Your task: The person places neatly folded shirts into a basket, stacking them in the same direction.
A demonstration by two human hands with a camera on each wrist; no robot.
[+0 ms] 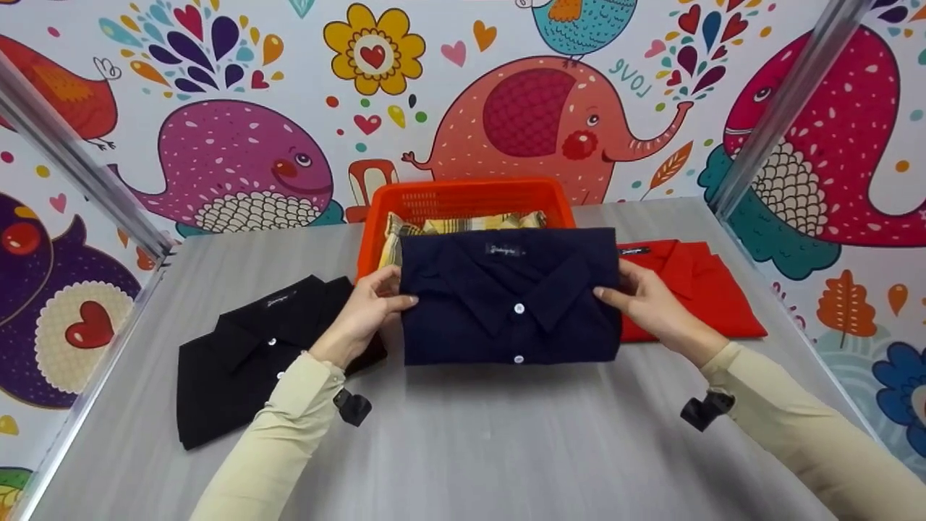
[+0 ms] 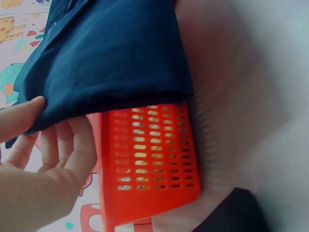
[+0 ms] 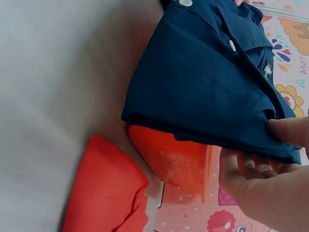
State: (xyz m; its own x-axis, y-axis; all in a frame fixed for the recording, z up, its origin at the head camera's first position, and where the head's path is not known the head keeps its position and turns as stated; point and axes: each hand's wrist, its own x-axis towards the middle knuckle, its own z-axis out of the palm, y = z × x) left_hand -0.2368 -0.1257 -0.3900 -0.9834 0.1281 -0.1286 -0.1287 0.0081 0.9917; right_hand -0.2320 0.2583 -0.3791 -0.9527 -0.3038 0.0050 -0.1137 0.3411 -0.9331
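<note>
A folded navy blue shirt with white buttons and a collar label is held up in front of the basket, its collar side away from me. My left hand pinches its left edge, thumb on top and fingers beneath, as the left wrist view shows. At the opposite edge my right hand grips the shirt the same way, its thumb pressing the upper face. Behind the shirt stands an orange-red plastic basket, partly hidden, with a yellow plaid shirt inside it.
A folded black shirt lies on the grey table at the left. To the right, partly behind my right hand, is a folded red shirt. Cartoon-printed walls with metal posts enclose the table.
</note>
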